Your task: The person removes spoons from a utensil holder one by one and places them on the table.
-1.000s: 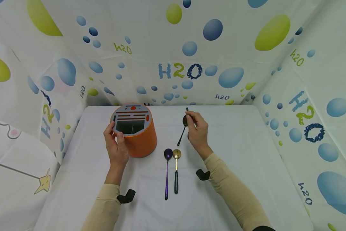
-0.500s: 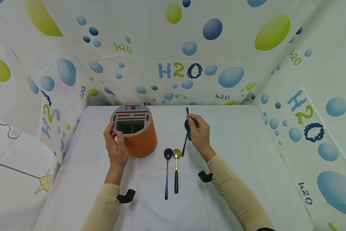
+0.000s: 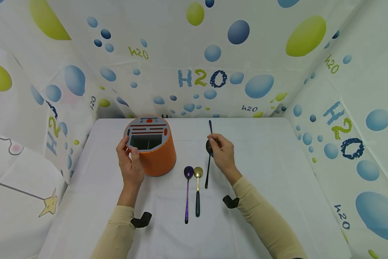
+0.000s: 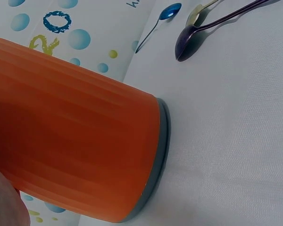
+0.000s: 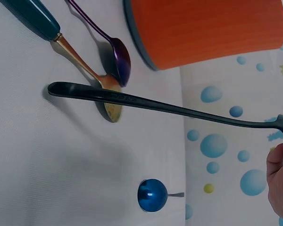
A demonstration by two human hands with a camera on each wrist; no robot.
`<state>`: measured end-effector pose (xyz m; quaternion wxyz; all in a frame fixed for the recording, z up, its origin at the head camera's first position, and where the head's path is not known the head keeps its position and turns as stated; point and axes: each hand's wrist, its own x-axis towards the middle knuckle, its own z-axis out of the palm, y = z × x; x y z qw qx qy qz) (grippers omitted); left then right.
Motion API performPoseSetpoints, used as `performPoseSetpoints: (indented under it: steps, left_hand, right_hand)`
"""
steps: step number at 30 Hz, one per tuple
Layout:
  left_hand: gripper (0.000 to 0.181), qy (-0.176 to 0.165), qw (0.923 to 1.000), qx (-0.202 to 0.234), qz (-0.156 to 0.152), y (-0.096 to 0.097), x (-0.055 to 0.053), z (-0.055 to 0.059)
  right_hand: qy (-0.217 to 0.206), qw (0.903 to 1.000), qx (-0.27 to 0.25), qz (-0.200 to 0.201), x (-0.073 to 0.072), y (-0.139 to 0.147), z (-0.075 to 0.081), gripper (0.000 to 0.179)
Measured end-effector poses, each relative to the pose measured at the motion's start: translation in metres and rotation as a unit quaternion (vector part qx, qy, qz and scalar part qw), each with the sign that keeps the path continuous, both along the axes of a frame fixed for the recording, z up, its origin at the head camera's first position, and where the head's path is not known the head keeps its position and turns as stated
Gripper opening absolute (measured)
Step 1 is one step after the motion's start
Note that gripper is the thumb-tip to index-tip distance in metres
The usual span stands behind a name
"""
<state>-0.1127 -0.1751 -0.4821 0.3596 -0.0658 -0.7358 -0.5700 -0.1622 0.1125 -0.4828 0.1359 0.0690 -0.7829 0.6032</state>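
Observation:
My left hand (image 3: 131, 169) grips the near left side of an orange cylindrical utensil holder (image 3: 158, 162) with a grey slotted top. At the right, my right hand (image 3: 224, 153) pinches a black spoon (image 3: 207, 176) at its bowl end. The spoon's long handle points toward me, and in the right wrist view it crosses above the gold bowl. Just beyond that hand lies a blue spoon (image 5: 152, 194), its handle directed away from me; the hand partly covers it in the head view.
A purple spoon (image 3: 188, 173) and a gold spoon with a dark green handle (image 3: 197, 205) lie side by side on the white tablecloth (image 3: 265, 154), bowls away from me. Printed curtains (image 3: 168, 39) enclose the back and sides.
My right hand has moved slightly toward me with the black spoon, whose slanted handle has swung closer to straight toward me. The left hand and the holder have stayed put.

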Motion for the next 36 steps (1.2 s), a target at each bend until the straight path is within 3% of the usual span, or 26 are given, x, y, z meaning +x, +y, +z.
performPoseSetpoints:
  steps: [3, 9, 14, 20, 22, 30, 36]
  left_hand:
    - [0.050, 0.000, 1.0000, 0.000, -0.001, 0.000, 0.000, -0.001]
    - [0.048, -0.003, 1.0000, -0.002, 0.004, 0.000, 0.002, -0.001]
    - [0.047, -0.005, 1.0000, -0.004, 0.007, 0.000, 0.003, -0.002]
    - [0.049, -0.006, 0.9997, -0.018, 0.018, -0.012, -0.007, -0.029]
    - [0.050, -0.008, 0.9996, -0.021, 0.016, -0.014, -0.008, -0.033]
    - [0.049, -0.006, 0.9996, -0.020, 0.017, -0.013, -0.007, -0.033]
    - [0.047, -0.001, 0.9997, -0.017, 0.017, -0.004, 0.001, -0.018]
  right_hand:
    - [0.004, 1.0000, 0.004, 0.002, -0.002, 0.003, -0.010, 0.020]
    - [0.006, 0.9999, 0.008, 0.004, 0.000, 0.008, -0.015, 0.017]
    - [-0.023, 0.9997, 0.005, 0.011, 0.003, 0.011, -0.018, 0.017]
    - [-0.081, 0.9964, -0.021, 0.016, 0.007, 0.013, -0.022, 0.020]
    - [-0.094, 0.9950, -0.030, 0.016, 0.008, 0.013, -0.022, 0.019]
    - [-0.167, 0.9844, -0.045, 0.031, 0.012, 0.015, -0.027, 0.018]
    - [-0.227, 0.9720, -0.044, 0.042, 0.017, 0.017, -0.038, 0.022]
